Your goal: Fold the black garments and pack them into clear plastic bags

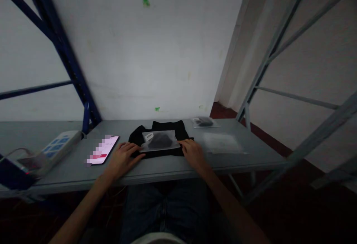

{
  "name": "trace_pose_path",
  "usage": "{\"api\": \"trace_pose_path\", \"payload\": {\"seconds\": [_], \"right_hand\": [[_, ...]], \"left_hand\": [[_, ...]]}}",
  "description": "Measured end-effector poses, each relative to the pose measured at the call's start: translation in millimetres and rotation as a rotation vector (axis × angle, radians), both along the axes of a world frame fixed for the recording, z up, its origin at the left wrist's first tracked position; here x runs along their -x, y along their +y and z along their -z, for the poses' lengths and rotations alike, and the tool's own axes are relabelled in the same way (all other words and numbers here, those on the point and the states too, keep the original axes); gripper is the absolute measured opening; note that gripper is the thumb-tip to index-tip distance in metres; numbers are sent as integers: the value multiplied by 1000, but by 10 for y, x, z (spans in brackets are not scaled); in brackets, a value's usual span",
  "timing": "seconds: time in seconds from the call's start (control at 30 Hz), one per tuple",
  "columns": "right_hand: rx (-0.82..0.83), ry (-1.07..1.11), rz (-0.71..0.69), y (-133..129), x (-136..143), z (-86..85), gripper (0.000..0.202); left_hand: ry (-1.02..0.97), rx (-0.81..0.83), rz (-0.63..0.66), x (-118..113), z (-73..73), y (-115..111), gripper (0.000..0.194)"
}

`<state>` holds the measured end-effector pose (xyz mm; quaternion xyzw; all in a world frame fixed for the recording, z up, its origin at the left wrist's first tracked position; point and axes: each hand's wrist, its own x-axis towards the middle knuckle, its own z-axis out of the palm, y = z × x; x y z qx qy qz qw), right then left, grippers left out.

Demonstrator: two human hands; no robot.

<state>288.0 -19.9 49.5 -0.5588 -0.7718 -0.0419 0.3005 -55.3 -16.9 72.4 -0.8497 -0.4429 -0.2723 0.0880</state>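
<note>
A frosted plastic bag [160, 140] with a dark item inside and a white label lies flat on a black cloth garment [169, 125], which is spread on the table. My left hand [125, 158] rests at the bag's left edge, thumb apart and fingers stretched over the black cloth. At the bag's right edge, the fingertips of my right hand [193, 151] are closed on its border. The undersides of both hands are hidden.
To the left lie a lit phone [104, 150] and a white power strip [60, 145]. On the right are an apparently empty clear bag [223, 143] and, behind it, another bag with dark contents [205, 122]. Metal posts [69, 61] flank the grey table [156, 170].
</note>
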Motion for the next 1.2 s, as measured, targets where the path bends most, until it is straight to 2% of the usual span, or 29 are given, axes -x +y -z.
{"api": "trace_pose_path", "payload": {"seconds": [0.1,0.17,0.27,0.37,0.47,0.57,0.63,0.83,1.0,1.1,1.2], "right_hand": [[114,96,125,114,50,-132,32],[185,78,175,242,119,-199,29],[265,27,218,435,243,-209,35],[287,44,260,569,330,-122,34],[275,78,290,647,331,-26,30],[253,140,305,721,250,14,28],[237,177,313,781,173,8,27],[222,198,329,969,-1,-66,28],[190,195,349,1012,10,-152,27],[117,197,349,845,40,-165,28],[-45,216,182,484,80,-97,31]], "left_hand": [[-177,167,-115,-101,-88,93,41],[-275,266,-220,-195,-115,217,44],[-318,360,-313,-338,-95,431,43],[-394,408,-293,-433,-33,585,36],[-597,450,-250,-468,38,666,35],[-830,442,-284,-509,107,721,37],[-907,417,-328,-567,145,761,36],[-842,360,-372,-797,173,880,21],[-716,320,-357,-848,116,866,15],[-592,215,-340,-830,100,725,17],[-362,-38,-261,-799,136,474,22]]}}
